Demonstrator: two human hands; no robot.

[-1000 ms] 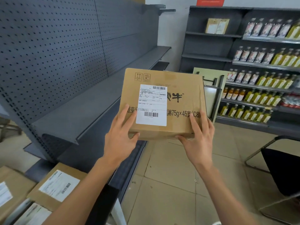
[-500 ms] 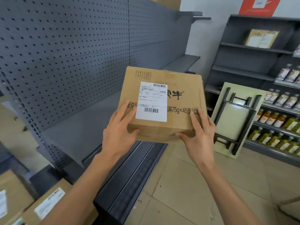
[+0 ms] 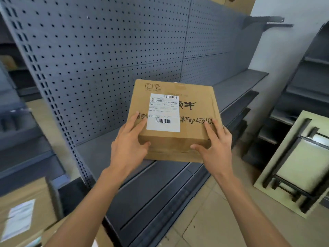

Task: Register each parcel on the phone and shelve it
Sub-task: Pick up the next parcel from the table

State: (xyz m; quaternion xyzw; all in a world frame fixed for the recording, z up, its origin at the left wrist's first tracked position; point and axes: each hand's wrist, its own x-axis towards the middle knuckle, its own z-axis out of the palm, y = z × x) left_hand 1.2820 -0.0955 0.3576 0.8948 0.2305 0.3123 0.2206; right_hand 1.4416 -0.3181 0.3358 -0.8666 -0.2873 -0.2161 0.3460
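Parcel [image 3: 187,122] sits in the air just before the grey shelf [image 3: 99,150] — left hand [image 3: 129,148] and right hand [image 3: 214,148] clasp its near corners; best slide it in level, label up, fingers releasing last.

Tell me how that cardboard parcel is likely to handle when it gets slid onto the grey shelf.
The cardboard parcel looks stiff: its edges stay straight under the left hand and right hand. Probably light for its size, as fingers alone carry it. Flat and squat, it should slide onto the grey shelf without tipping or rolling.
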